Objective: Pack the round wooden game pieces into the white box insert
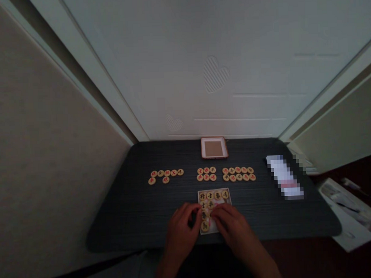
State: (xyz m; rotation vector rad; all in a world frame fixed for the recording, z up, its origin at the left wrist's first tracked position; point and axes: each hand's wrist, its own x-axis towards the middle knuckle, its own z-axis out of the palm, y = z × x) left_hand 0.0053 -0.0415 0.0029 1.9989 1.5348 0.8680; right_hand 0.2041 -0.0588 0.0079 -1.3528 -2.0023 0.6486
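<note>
A shallow white box [230, 197] lies at the table's front, with round wooden Chinese chess pieces [209, 195] with dark characters along its far and left sides. My left hand [183, 226] is at the box's left wall, thumb and forefinger curled together at the rim beside the pieces. Over the middle of the box, my right hand [232, 224] is bent with its fingertips closed on a chess piece [210, 214], mostly hidden under them. The near right part of the box is covered by the right hand.
Behind the box, more chess pieces with red and dark characters lie in a left group [167, 173], a middle group [206, 177] and a right group [239, 177]. An open box lid [214, 148] is at the table's back edge. A blurred-out flat object [284, 178] lies right.
</note>
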